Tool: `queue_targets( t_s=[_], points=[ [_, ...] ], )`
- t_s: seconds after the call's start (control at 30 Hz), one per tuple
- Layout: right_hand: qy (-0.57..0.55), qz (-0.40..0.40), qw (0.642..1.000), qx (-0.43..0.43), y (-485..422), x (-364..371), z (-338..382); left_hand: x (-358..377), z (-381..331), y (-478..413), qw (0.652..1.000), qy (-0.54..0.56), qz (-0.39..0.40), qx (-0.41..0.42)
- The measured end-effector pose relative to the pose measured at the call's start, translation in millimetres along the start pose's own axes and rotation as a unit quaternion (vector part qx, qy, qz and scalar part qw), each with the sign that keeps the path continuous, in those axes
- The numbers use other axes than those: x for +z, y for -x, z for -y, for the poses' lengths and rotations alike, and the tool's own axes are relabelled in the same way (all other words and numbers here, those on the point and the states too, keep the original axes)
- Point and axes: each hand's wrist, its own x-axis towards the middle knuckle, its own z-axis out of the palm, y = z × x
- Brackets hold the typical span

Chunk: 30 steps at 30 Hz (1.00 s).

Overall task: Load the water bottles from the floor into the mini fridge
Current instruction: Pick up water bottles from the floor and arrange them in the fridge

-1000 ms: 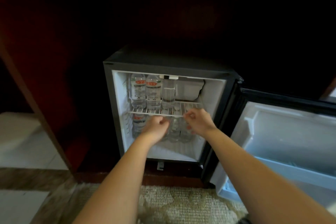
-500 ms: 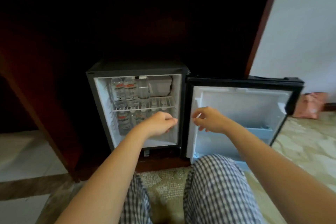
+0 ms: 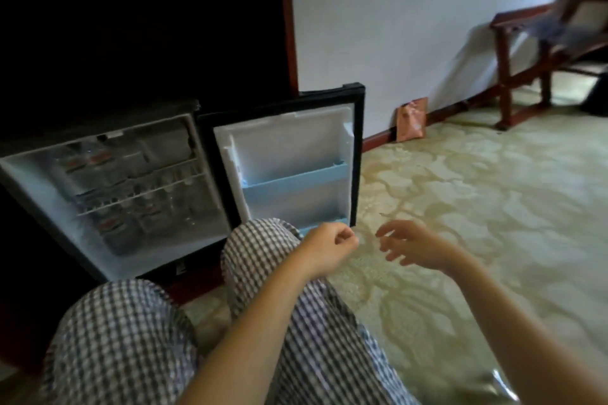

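The mini fridge [image 3: 29, 181] stands open at the left under a dark wooden cabinet. Several water bottles [image 3: 98, 168] with red labels stand on its wire shelf, and more [image 3: 115, 230] sit below it. The fridge door [image 3: 289, 148] hangs wide open, its blue racks holding nothing. My left hand [image 3: 325, 248] is loosely closed with nothing in it, above my right knee. My right hand [image 3: 411, 245] hovers over the carpet, fingers spread, holding nothing. Something shiny and crinkled [image 3: 490, 385], maybe plastic wrap, shows at the bottom right edge.
My checked trouser legs [image 3: 131, 339] fill the lower left. Patterned beige carpet [image 3: 477, 207] spreads to the right. A small pink packet [image 3: 411, 120] leans on the white wall. A wooden chair [image 3: 539, 52] with purple cloth stands at the far right.
The view has swung right and back from the fridge. Both hands have pulled out of the fridge opening and now hang over my knee and the carpet.
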Motion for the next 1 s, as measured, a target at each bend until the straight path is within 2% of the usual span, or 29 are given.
queue_targets(
  t_s=[0.27,0.5,0.7,0.8,0.87,1.0],
  points=[
    [0.000,-0.065,0.985,0.162,64,20,-150,140,-21,-3,0.986,-0.004,0.164,-0.003],
    [0.031,-0.110,0.945,0.308,112,49,-243,237,-3,-11,0.983,0.046,0.172,-0.043],
    [-0.022,-0.292,0.885,0.363,114,57,-277,279,1,-12,0.970,0.026,0.240,-0.023],
    [-0.019,-0.339,0.872,0.352,100,51,-288,292,3,-13,0.962,0.014,0.270,-0.033],
    [0.000,-0.332,0.870,0.365,89,44,-297,294,8,-17,0.959,-0.005,0.279,-0.042],
    [0.033,-0.256,0.881,0.397,73,36,-313,290,21,-29,0.961,-0.019,0.264,-0.080]
  ],
)
